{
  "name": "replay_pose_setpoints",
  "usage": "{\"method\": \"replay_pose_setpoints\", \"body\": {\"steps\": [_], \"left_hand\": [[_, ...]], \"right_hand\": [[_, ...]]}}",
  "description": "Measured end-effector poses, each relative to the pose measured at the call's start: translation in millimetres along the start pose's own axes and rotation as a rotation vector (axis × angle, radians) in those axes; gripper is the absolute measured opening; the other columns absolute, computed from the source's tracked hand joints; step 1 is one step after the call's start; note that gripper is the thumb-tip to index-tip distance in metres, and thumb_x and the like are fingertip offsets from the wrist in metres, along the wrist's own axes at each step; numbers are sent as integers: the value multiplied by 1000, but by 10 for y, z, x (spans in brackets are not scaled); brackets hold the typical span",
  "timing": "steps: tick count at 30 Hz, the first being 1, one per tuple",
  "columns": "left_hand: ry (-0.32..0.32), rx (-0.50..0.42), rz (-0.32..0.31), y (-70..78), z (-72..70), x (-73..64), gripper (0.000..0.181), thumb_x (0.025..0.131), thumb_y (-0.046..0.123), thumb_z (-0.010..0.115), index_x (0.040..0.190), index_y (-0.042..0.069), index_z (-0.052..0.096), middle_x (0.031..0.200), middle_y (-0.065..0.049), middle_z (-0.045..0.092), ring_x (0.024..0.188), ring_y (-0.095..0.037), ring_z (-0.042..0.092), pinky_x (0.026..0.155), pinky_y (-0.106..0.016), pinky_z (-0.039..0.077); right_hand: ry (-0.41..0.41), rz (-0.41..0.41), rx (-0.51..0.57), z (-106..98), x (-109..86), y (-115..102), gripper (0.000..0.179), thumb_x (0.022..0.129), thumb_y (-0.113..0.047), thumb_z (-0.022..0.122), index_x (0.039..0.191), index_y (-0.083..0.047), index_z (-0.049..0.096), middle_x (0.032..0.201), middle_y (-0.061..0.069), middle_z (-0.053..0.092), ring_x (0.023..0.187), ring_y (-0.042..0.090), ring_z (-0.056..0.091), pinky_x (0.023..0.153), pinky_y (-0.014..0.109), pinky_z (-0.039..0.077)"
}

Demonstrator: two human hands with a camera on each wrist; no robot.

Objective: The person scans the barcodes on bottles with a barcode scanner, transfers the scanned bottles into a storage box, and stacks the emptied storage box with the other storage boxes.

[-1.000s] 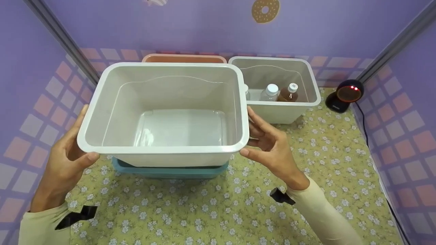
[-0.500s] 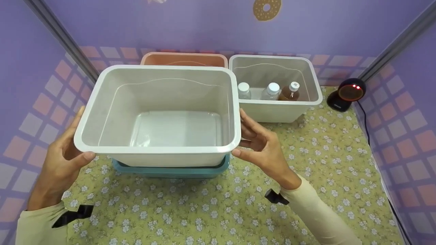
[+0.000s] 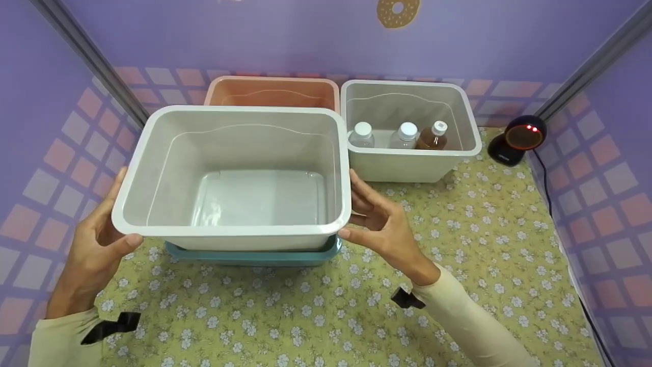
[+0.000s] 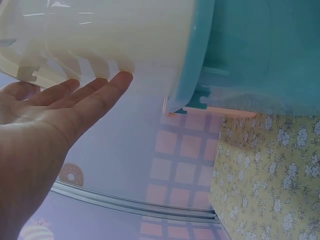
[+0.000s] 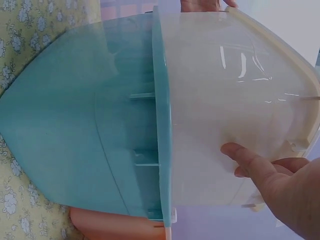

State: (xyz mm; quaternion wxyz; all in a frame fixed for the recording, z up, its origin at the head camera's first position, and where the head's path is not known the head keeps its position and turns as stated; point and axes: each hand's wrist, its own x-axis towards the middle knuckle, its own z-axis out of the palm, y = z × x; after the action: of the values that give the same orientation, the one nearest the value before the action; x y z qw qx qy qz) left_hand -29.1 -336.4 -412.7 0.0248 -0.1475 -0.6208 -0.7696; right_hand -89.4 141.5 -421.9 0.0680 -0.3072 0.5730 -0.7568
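Observation:
A white plastic storage bin (image 3: 249,196) is held up between both hands, its bare inside facing the head camera. Below it stands a teal bin (image 3: 254,257), and the white bin's lower part sits within the teal rim (image 5: 162,115). My left hand (image 3: 91,250) holds the white bin's left end, thumb at the front corner of the rim and fingers along the side wall. At the right end, my right hand (image 3: 387,232) holds it likewise, thumb by the front corner. The wrist views show fingertips touching the outer wall (image 4: 145,30) of the white bin.
Behind stands an orange bin (image 3: 275,92), partly hidden. Beside it, another white bin (image 3: 397,168) contains a brown bottle (image 3: 432,138) and two white-capped bottles (image 3: 406,135). A black scanner (image 3: 517,140) with red lights stands at the right wall. Flowered cloth (image 3: 305,316) covers the table.
Both hands have shifted the white bin to the left and slightly toward the person. More of the orange bin and the bottles behind has come into sight.

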Motion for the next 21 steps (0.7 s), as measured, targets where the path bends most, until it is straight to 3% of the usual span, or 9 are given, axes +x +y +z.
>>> {"method": "replay_pose_setpoints", "body": {"steps": [13, 21], "left_hand": [[-1, 3, -2, -75, -1, -31, 93, 90, -18, 59, 174, 3, 26, 186, -7, 5, 162, -21, 35, 119, -29, 47], [33, -25, 15, -133, 34, -61, 88, 88, -20, 63, 169, -4, 33, 186, -7, 1, 169, -26, 19, 124, -26, 40]], "right_hand": [[-4, 6, 2, 1, -47, 84, 94, 98, -5, 83, 171, 6, 24, 175, 24, 32, 152, 60, 34, 116, 56, 50], [-22, -1, -12, -7, -61, 131, 93, 99, -1, 80, 172, 4, 23, 175, 26, 32, 152, 57, 38, 115, 56, 51]]}}
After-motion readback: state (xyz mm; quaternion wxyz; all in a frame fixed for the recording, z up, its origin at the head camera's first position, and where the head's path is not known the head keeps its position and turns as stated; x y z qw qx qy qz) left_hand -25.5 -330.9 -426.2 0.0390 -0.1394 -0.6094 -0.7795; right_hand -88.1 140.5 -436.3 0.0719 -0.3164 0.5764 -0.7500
